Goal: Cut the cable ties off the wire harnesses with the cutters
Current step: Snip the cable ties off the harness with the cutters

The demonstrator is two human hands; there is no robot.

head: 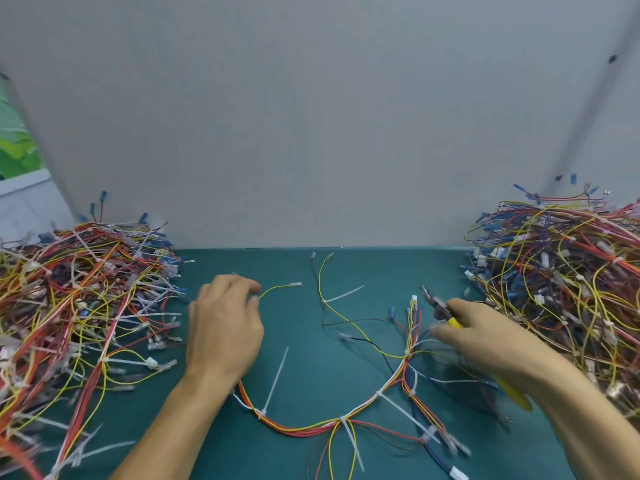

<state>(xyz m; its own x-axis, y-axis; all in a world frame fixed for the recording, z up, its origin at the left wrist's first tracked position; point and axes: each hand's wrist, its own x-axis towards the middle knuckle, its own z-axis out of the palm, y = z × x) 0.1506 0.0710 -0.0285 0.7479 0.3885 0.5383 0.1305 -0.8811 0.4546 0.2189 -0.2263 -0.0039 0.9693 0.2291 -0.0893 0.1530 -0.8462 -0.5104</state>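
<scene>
A wire harness (pixel 311 426) of red, orange, yellow and white wires curves across the green mat between my hands. White cable ties (pixel 275 382) stick out from it at several spots. My left hand (pixel 225 327) lies over the harness's left end, and its fingertips pinch a yellow wire (pixel 277 289) with a terminal. My right hand (pixel 485 337) grips the yellow-handled cutters (pixel 438 306), jaws pointing up-left above the harness's right branch. The right hand is blurred.
A big tangled pile of harnesses (pixel 79 306) fills the left side and another pile (pixel 568 282) the right. A separate yellow and black wire set (pixel 332 306) with a tie lies mid-mat. A grey wall (pixel 311 133) stands behind the green mat (pixel 304 368).
</scene>
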